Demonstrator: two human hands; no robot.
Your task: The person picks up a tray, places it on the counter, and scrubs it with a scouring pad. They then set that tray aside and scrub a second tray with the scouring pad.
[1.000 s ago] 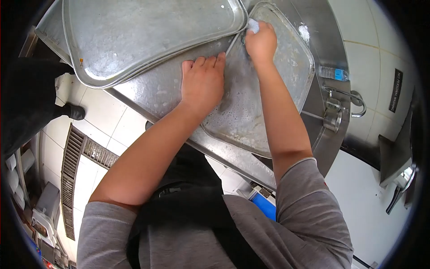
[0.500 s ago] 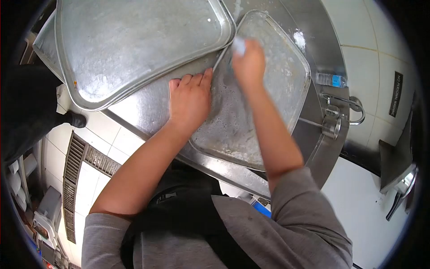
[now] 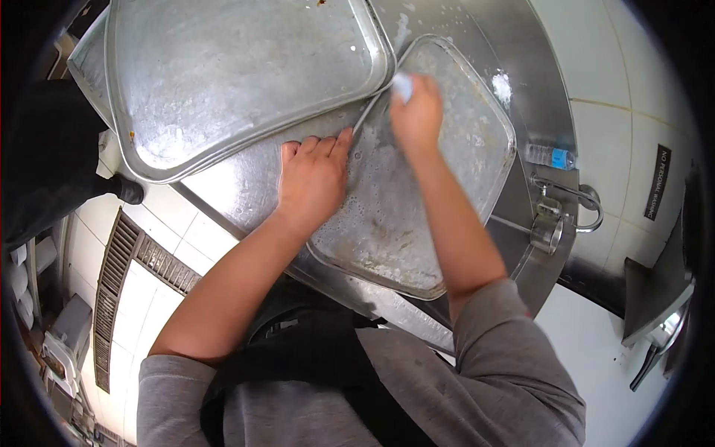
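On the metal worktop lies a wet, stained baking tray (image 3: pixel 380 238) with a raised rim, foam and pale residue on its surface. My left hand (image 3: pixel 313 175) is at its left rim, fingers bent over the edge and gripping it. Near the far part of this tray, my right hand (image 3: pixel 418 112) is closed round a small pale sponge (image 3: pixel 402 87); most of the sponge is hidden by the fingers. A stack of similar metal trays (image 3: pixel 246 74) sits at the upper left, its edge close to the wet tray's far corner.
To the right stand a plastic bottle (image 3: pixel 550 156), a tap (image 3: pixel 588 208) and a metal cup (image 3: pixel 546 233). White suds (image 3: pixel 501 88) spot the steel worktop (image 3: pixel 477 33). A person in dark clothes (image 3: pixel 52 164) stands at the left, near a floor drain grate (image 3: pixel 112 298).
My right hand has shifted slightly with the sponge over the tray's far part. My left hand stays at the rim. The whole view has moved a little.
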